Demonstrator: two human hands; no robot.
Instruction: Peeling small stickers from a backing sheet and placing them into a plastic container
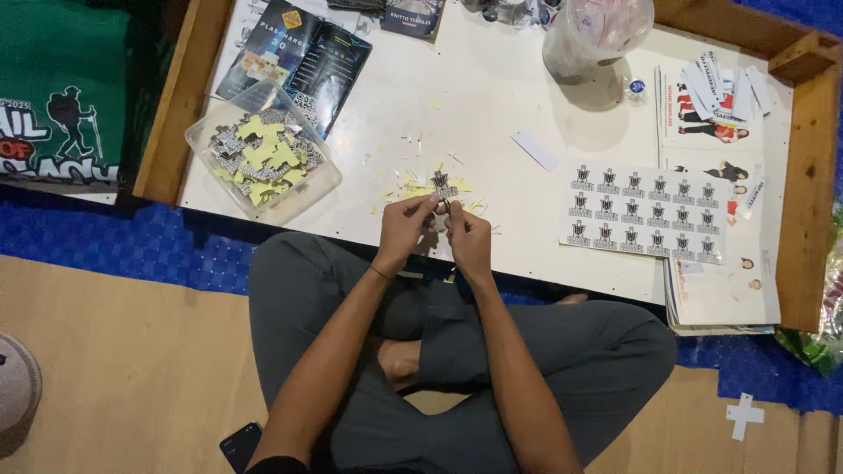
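At the left of the white worktop (492, 96), a clear tub (263, 160) holds peeled stickers and yellow backing scraps. In the middle, near the front edge, the left hand (404, 226) and right hand (468, 237) meet, fingers pinched narrowly on one small cut-out sticker (441, 186), seemingly separating it from its backing; this calls for a fine fingernail grip at its edge. To the right lies an uncut sticker sheet (645, 213).

L hand (406, 225) + R hand (467, 235) together, fingers (430, 207) pinched, forearms converging fwd.
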